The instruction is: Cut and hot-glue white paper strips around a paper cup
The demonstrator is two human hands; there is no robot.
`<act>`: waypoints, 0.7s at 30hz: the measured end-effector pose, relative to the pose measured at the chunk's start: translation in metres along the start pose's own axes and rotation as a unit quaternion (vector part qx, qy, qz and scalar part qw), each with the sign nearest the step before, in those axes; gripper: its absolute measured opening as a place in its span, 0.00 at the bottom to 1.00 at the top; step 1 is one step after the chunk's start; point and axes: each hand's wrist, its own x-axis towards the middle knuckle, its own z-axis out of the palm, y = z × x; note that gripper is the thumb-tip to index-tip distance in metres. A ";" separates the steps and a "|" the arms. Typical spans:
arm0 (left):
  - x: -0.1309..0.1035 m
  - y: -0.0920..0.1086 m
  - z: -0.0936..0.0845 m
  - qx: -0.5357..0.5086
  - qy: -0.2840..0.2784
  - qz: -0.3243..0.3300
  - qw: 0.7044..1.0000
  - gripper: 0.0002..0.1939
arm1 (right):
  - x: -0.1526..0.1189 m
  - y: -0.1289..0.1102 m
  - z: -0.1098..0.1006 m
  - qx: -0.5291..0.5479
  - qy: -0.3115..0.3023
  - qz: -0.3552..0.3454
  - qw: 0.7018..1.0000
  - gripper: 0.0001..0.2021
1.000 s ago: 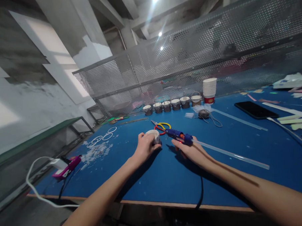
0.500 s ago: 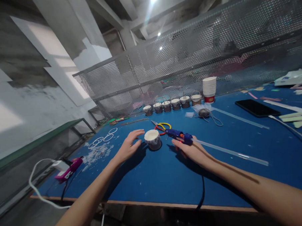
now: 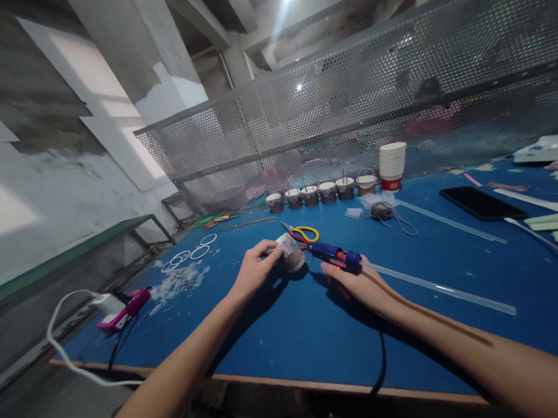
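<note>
My left hand [image 3: 259, 265] is closed on the rim of a small cup [image 3: 292, 258] with a white top and grey wrapped side, which leans over to the left. In my right hand [image 3: 351, 280] is a blue glue gun [image 3: 333, 255], with a long clear glue stick [image 3: 442, 288] running out of its back. The gun's nozzle points left and lies close by the cup; whether they touch I cannot tell. Just behind the cup lie scissors [image 3: 303, 232] with red and yellow handles.
Several grey-wrapped cups [image 3: 327, 193] stand in a row along the back, beside stacked paper cups [image 3: 392, 166]. Grey string [image 3: 381, 211] and a black phone [image 3: 482, 202] lie right. White rings [image 3: 200, 252], scraps and a purple power strip [image 3: 124, 311] occupy the left. A mesh panel [image 3: 276, 135] borders the back.
My left hand has moved right and taken hold of the cup, which has gone from upright to tilted. The glue gun stays in my right hand, nearly unmoved.
</note>
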 end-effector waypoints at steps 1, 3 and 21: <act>0.000 0.001 0.001 -0.039 0.019 -0.033 0.999 0.12 | -0.001 -0.001 0.001 0.007 -0.007 0.001 1.000 0.18; 0.000 0.002 0.005 -0.116 0.045 -0.084 0.989 0.14 | -0.003 -0.003 0.002 0.015 -0.019 0.002 1.000 0.17; -0.011 0.007 0.021 -0.307 0.070 -0.141 0.939 0.12 | -0.003 -0.003 0.006 -0.011 -0.031 0.018 0.999 0.18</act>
